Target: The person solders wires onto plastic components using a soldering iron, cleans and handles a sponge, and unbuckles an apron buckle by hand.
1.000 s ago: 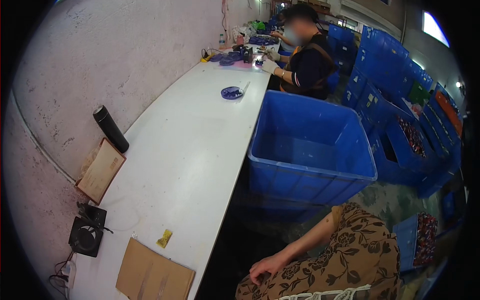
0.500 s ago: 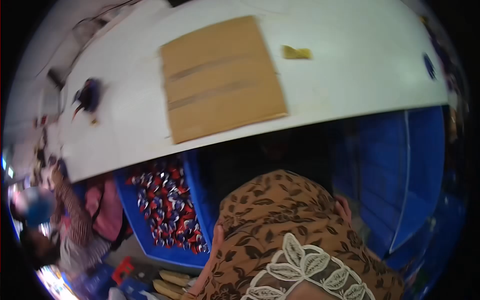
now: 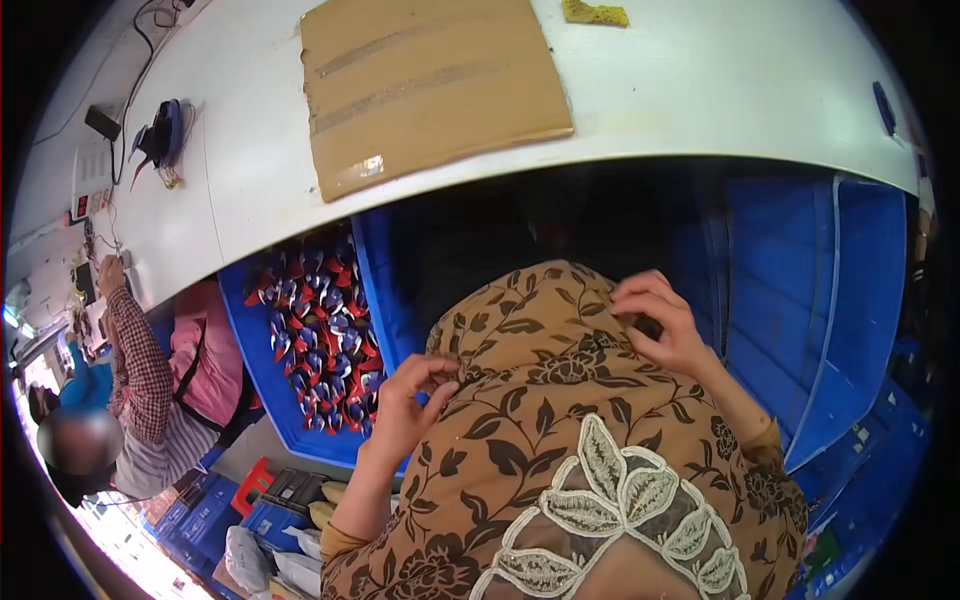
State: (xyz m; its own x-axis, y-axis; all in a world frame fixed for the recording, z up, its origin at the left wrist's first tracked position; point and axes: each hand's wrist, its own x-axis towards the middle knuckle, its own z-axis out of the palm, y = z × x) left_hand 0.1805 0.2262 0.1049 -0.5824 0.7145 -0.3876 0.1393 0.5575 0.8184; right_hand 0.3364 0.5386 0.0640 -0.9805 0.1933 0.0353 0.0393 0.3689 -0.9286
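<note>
My left hand (image 3: 408,402) is at the left side of the brown patterned garment (image 3: 520,395), its thumb and fingers closed on a bit of the cloth near the waist. On the other side, my right hand (image 3: 662,325) is raised a little higher, with curled fingers and thumb at the garment's edge, where they pinch the cloth. A flat piece of cardboard (image 3: 440,90) lies on the white table (image 3: 700,100) beyond both hands. To its right is a small yellow piece (image 3: 595,13).
A blue bin (image 3: 290,435) of red, white and blue pieces stands left of my lap; another blue bin (image 3: 780,290) is at the right. A dark blue object with wires (image 3: 160,138) lies on the table. A co-worker in a checked sleeve (image 3: 142,370) sits far left.
The view has swung left and down from the table and seated co-worker to my lap. Both my hands have come up from beside my body to the front of the garment.
</note>
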